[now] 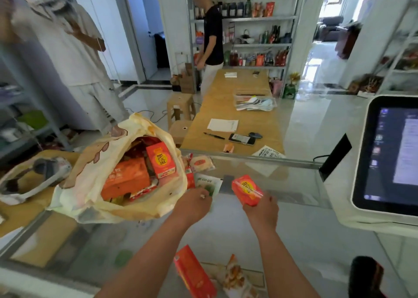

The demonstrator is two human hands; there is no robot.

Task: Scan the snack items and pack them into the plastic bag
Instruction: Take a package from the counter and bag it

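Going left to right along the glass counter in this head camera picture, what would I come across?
A plastic bag full of snacks → left hand → right hand holding an orange box → checkout screen.

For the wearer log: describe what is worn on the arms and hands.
No sleeves, gloves, watch or wristband in view. The left hand wears a small ring on one finger; the right hand shows none.
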